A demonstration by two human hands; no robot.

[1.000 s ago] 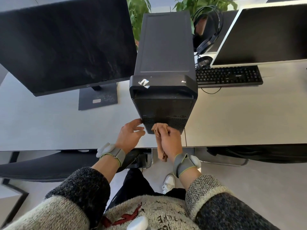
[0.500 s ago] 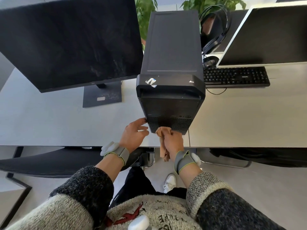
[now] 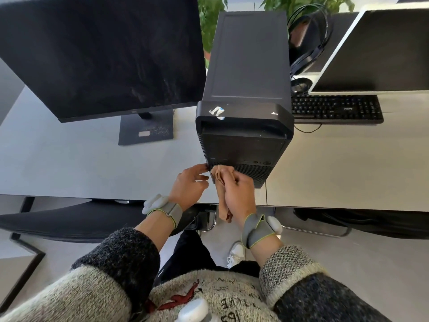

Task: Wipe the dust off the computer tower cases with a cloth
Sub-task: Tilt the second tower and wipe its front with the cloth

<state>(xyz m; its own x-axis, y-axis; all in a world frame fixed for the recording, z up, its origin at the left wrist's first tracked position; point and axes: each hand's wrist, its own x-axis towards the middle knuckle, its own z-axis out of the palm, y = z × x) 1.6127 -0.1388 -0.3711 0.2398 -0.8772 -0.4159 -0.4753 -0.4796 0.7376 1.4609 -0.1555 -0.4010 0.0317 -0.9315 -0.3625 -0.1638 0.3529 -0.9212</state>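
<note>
Our right grip [image 3: 236, 194] clenches the soft, limp cloth [image 3: 220, 177] against the lower front of the tower case [image 3: 246, 66], directly ahead on the table [image 3: 69, 163]. Our left grip [image 3: 189, 184], relaxed, touches the corner alongside. We judge the case heavy and rigid; brace its edges.

- A large black flat-screen monitor [image 3: 99, 54] fills the ten o'clock area, its dark screen streaked with dust.
- Its flat black rectangular stand base [image 3: 146, 129] sits on the light grey desk top [image 3: 69, 163] at about nine o'clock.
- A white-framed monitor [image 3: 380, 49] stands at two o'clock, with a black keyboard [image 3: 336, 108] just in front of it.
- Black over-ear headphones [image 3: 308, 47] hang at one o'clock.
- Green leafy plants [image 3: 211, 19] show at twelve o'clock.
- A black office chair seat [image 3: 69, 219] lies under the desk edge at eight o'clock.
- A white sneaker [image 3: 236, 253] rests on the grey floor at six o'clock.
</note>
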